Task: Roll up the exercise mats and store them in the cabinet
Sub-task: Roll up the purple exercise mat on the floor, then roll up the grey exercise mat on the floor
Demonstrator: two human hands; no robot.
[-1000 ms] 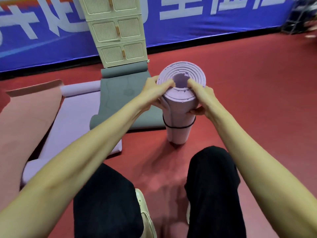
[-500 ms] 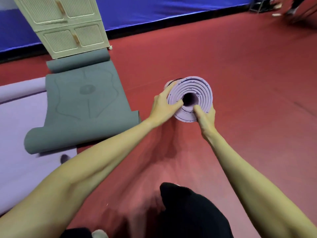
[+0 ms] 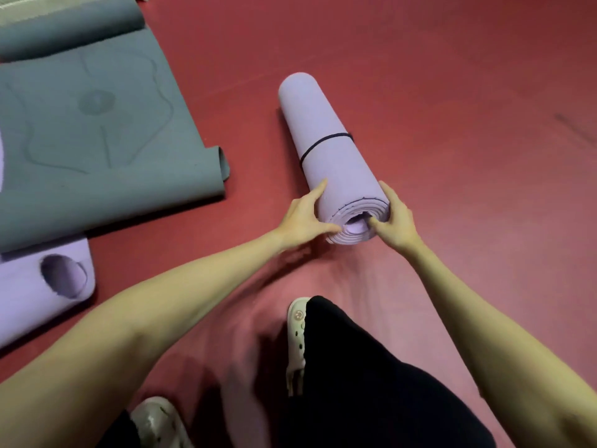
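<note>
A rolled lilac mat (image 3: pixel 326 147) lies on the red floor, its far end pointing away from me, with a black band around its middle. My left hand (image 3: pixel 305 218) grips its near end from the left, thumb at the spiral edge. My right hand (image 3: pixel 392 221) grips the same end from the right, thumb tucked into the hollow core. A grey mat (image 3: pixel 93 124) lies unrolled at the left, curled at both ends. A second lilac mat (image 3: pixel 42 289) lies at the lower left. Only a thin strip of the cabinet shows at the top left corner.
My legs in black trousers (image 3: pixel 371 383) and pale clogs (image 3: pixel 297 337) fill the bottom of the view. Bare red floor (image 3: pixel 468 92) stretches to the right of the roll and beyond it.
The lilac roll stood upright between my hands; it has been tipped away from me and now lies flat on the floor. My view has dropped, and the cabinet has slid out at the top.
</note>
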